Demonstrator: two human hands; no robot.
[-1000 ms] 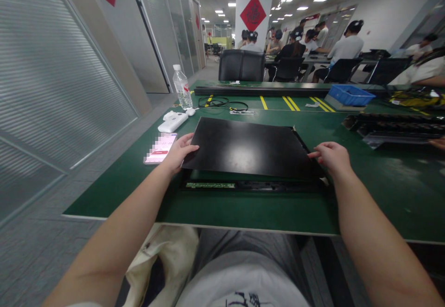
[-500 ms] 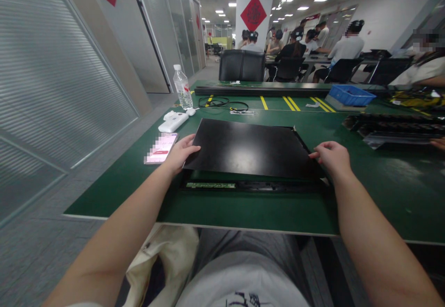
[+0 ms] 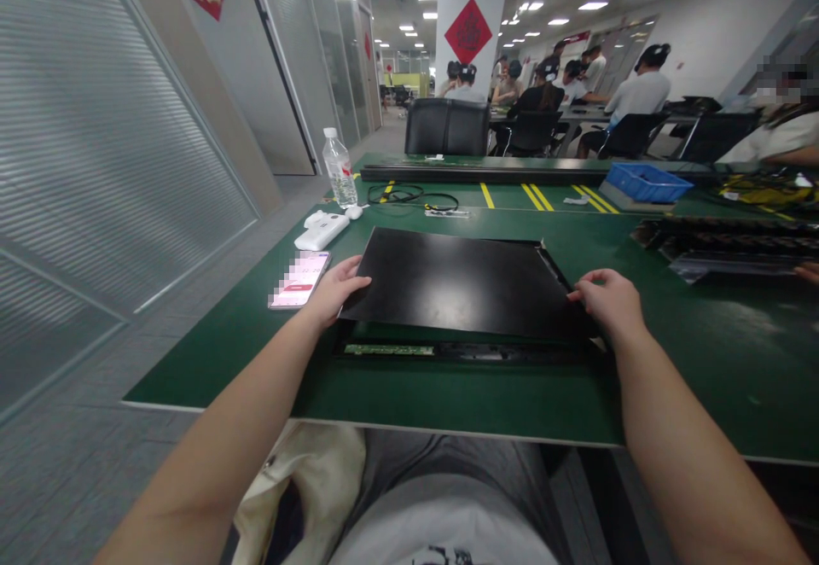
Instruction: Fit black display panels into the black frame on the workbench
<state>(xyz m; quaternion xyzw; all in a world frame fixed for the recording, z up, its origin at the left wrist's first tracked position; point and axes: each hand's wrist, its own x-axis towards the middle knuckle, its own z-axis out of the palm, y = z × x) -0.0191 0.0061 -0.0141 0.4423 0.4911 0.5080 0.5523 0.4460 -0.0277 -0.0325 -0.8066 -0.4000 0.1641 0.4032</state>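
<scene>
A thin black display panel [image 3: 454, 279] is held tilted above a black frame [image 3: 512, 352]. The frame's near side shows below the panel, with a green circuit board strip [image 3: 388, 350] along its left part. My left hand [image 3: 339, 290] grips the panel's left edge, thumb on top and fingers underneath. At the right edge, my right hand [image 3: 607, 300] is closed in a pinch, with thumb and forefinger on the panel's border. Whether those fingers touch the frame too I cannot tell. Most of the frame is hidden under the panel.
Left of the panel lie a phone [image 3: 300, 279] and a white device [image 3: 322, 230], with a water bottle [image 3: 339, 168] behind. A black cable [image 3: 413, 197], long dark bars [image 3: 479, 174] and a blue bin [image 3: 648, 183] are further back. Stacked dark strips [image 3: 735, 245] lie right, near another person's hand [image 3: 807, 272].
The whole view has shifted slightly downward in the picture. Both hands keep their places on the panel, which has barely moved relative to the frame.
</scene>
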